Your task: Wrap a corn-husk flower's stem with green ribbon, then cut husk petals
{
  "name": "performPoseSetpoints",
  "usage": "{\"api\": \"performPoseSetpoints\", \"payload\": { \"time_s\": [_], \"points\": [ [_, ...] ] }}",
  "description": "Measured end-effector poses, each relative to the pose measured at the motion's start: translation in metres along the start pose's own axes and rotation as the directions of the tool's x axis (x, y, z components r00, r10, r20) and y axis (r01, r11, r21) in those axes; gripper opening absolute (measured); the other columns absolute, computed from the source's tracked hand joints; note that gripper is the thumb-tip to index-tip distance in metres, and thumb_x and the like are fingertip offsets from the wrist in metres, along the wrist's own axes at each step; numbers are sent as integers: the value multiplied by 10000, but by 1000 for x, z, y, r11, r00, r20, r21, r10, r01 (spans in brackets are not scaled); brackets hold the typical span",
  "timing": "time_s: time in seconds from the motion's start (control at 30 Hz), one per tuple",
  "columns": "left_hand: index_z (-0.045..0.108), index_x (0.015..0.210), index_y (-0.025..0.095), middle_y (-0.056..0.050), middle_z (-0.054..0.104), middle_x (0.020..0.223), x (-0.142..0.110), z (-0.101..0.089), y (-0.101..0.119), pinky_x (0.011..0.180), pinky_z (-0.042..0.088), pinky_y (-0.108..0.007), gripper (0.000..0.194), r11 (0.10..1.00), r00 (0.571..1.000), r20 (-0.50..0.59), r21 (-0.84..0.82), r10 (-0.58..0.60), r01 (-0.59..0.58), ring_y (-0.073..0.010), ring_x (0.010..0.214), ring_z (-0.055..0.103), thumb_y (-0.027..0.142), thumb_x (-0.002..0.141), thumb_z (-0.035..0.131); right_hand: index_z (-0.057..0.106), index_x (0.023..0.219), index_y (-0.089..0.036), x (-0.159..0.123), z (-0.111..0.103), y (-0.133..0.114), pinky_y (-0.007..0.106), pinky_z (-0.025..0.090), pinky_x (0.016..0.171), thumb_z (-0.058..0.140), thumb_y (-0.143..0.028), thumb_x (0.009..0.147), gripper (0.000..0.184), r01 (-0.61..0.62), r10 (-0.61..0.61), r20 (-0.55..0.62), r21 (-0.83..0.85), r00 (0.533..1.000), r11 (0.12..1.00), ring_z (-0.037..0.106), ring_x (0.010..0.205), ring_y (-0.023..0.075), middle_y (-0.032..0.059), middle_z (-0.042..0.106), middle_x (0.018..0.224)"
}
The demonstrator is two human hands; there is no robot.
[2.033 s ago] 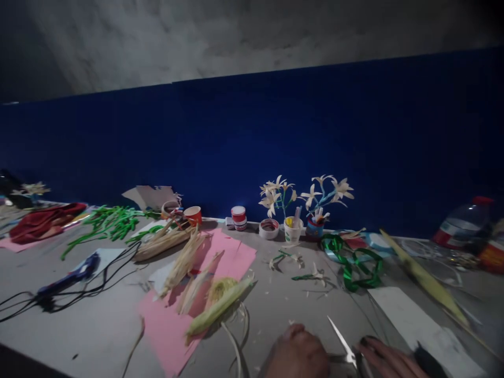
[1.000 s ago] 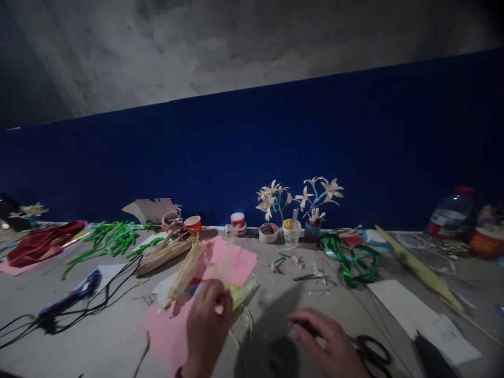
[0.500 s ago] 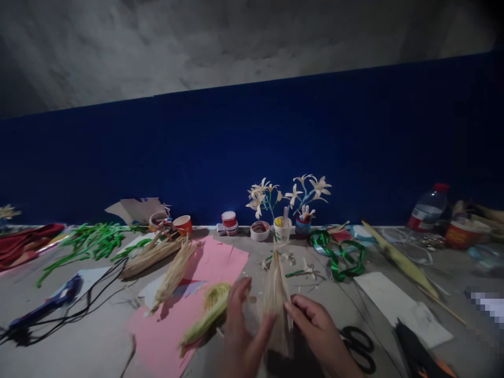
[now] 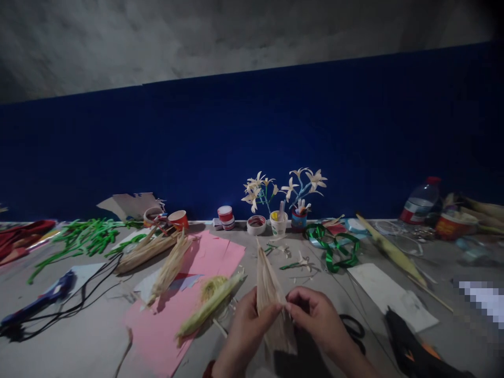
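A dry, pale corn husk (image 4: 271,286) stands with its pointed tip up in front of me, above the grey table. My left hand (image 4: 252,317) is closed round its left side, thumb lying across the front. At the husk's right edge my right hand (image 4: 313,315) pinches it between thumb and fingertips. Just beyond lie small husk flowers on green stems (image 4: 297,262). A green corn husk with silk (image 4: 210,304) rests to the left on pink paper (image 4: 157,336). Black scissors (image 4: 354,331) are partly hidden behind my right hand.
At right lie a black glue gun (image 4: 413,346), white card (image 4: 394,294) and green ribbon (image 4: 342,252). Cups holding husk flowers (image 4: 279,223) line the blue wall panel. On the left are a blue tool with a black cord (image 4: 43,304) and green pipe cleaners (image 4: 82,236).
My left hand was spread beside the husk and has closed on it. The husk leans slightly more to the left. My right hand keeps its pinch, and the view has shifted a little.
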State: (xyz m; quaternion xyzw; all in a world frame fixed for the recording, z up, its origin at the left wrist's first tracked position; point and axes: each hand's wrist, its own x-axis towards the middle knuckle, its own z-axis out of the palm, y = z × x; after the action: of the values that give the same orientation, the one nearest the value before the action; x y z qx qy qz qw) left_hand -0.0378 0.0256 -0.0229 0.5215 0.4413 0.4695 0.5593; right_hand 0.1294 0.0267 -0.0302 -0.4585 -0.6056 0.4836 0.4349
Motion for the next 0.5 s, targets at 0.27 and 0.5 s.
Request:
{"api": "performPoseSetpoints", "payload": {
  "time_s": [0.27,0.5],
  "points": [
    [672,856,123,-34,698,766,-2,7,7,611,460,-269,137,983,999,-8,179,40,-38,-201,702,607,155,740,605,516,639,-213,-1,-1,-5,235,345,506,560,-236,755,126,45,-44,12,-181,999,982,467,560,136,-55,474,580],
    [645,763,129,-8,637,687,-1,6,8,579,420,-251,94,965,996,-18,252,84,-77,-174,642,554,102,711,572,467,611,-230,-3,-1,-12,251,327,536,543,-208,738,150,84,-91,-4,-349,996,933,463,559,144,-61,467,564]
  ]
}}
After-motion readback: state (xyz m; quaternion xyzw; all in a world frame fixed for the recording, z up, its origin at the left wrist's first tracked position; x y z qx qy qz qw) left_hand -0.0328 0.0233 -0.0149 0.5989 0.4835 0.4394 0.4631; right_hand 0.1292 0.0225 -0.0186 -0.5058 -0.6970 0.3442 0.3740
